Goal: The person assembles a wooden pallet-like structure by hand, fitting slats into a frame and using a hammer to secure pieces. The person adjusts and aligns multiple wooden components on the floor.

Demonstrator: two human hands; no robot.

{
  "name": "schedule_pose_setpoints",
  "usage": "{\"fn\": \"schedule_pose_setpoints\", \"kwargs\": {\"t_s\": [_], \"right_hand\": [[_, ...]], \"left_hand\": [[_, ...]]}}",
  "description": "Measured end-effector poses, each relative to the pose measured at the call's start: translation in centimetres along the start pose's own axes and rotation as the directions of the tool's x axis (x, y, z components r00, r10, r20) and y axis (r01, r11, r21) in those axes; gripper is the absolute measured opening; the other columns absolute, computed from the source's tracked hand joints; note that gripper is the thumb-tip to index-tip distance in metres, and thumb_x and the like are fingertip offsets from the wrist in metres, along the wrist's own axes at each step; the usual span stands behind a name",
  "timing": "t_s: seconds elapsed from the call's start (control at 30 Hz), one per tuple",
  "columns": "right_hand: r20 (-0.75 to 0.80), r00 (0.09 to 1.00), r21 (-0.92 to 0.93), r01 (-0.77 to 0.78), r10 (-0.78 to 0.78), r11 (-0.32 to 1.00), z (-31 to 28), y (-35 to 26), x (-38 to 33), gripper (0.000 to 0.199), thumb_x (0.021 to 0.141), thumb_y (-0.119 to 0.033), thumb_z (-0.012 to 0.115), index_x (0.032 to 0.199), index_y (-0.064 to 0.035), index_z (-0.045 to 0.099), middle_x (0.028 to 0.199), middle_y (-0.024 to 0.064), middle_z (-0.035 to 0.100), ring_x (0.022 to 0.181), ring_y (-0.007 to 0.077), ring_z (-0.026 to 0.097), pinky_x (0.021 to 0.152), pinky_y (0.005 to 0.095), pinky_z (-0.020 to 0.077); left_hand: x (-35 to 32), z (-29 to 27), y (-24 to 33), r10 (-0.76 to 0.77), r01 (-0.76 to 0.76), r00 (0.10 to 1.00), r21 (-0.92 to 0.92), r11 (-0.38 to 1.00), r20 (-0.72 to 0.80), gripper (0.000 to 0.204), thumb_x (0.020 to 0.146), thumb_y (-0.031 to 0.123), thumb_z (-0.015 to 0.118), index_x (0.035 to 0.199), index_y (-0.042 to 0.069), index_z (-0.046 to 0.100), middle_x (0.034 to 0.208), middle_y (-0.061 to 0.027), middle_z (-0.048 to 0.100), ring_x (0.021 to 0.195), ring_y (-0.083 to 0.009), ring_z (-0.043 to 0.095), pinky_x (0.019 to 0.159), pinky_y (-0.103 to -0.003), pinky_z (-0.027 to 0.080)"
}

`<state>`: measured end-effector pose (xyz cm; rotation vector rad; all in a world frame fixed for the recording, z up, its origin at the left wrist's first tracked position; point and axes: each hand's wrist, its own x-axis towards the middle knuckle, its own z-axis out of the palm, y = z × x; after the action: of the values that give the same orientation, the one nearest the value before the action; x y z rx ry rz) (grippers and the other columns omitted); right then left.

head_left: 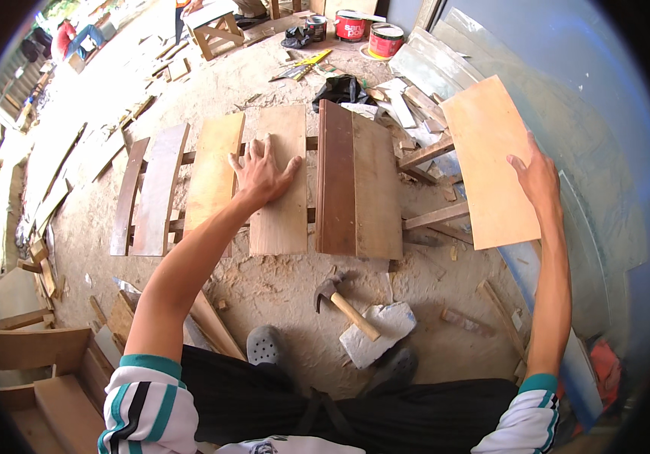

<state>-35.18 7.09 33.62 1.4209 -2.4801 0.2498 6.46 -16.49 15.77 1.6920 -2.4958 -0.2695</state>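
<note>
My left hand (264, 172) lies with spread fingers on a pale wooden board (279, 231). This board sits across two wooden rails (436, 216), among other boards set side by side. To its left are a yellowish board (210, 181), a greyish board (160, 191) and a narrow brown board (128, 200). On its right, a reddish-brown board (336, 178) touches a light plank (376, 189). My right hand (540, 178) grips the right edge of a light wooden panel (491, 166) at the rails' right end, thumb on top, other fingers mostly hidden.
A claw hammer (353, 315) leans on a white block (393, 325) near my feet. Paint buckets (384, 41), a black bag (342, 91) and a handsaw (302, 66) lie farther off. Glass-like sheets (446, 64) stand by the blue wall. Another person (75, 41) sits far left.
</note>
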Motion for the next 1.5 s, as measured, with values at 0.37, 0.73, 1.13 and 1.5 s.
{"fn": "schedule_pose_setpoints", "kwargs": {"t_s": [0.37,0.73,1.13,1.5], "right_hand": [[0.017,0.999,0.05,-0.049,0.048,0.998,-0.5,-1.3,0.1,0.069,0.083,-0.027,0.073,0.138,0.0024,0.043,0.11,0.0283,0.063,0.103,0.043,0.061,0.086,0.0435,0.0496],[-0.001,0.991,-0.272,-0.13,0.135,0.953,0.8,-2.7,-0.1,0.072,0.087,-0.047,0.061,0.146,-0.0139,0.035,0.122,0.0257,0.059,0.106,0.0426,0.06,0.084,0.0482,0.0497],[0.063,0.987,-0.3,-0.12,0.145,0.946,0.7,-0.6,-1.1,0.078,0.09,-0.052,0.055,0.153,-0.0256,0.016,0.124,0.0228,0.057,0.107,0.0438,0.059,0.083,0.0522,0.0492],[-0.128,0.992,-0.321,-0.023,-0.019,0.947,0.9,0.1,-1.2,0.072,0.088,-0.045,0.06,0.147,-0.0141,0.031,0.134,0.0184,0.048,0.119,0.037,0.05,0.091,0.0502,0.045]], "left_hand": [[-0.3,0.0,-1.3,0.192,-0.196,0.979,-0.047,0.979,-0.071,0.112,0.073,0.081,0.048,0.151,0.006,0.02,0.137,-0.0465,0.028,0.139,-0.0524,0.016,0.104,-0.074,-0.001],[-0.5,0.0,-1.2,0.19,-0.193,0.975,-0.016,0.981,-0.116,0.104,0.078,0.082,0.038,0.151,0.01,0.021,0.144,-0.044,0.018,0.141,-0.0512,0.01,0.106,-0.071,-0.002],[-0.6,0.5,-1.1,0.165,-0.173,0.977,-0.045,0.984,-0.132,0.094,0.081,0.077,0.042,0.149,0.014,0.028,0.154,-0.0269,0.016,0.144,-0.0396,0.017,0.112,-0.063,-0.001],[0.2,-1.7,-3.7,0.158,-0.158,0.987,-0.001,0.987,0.028,0.084,0.085,0.074,0.04,0.149,0.021,0.031,0.157,-0.0192,0.014,0.146,-0.0358,0.009,0.116,-0.056,0.004]]}}
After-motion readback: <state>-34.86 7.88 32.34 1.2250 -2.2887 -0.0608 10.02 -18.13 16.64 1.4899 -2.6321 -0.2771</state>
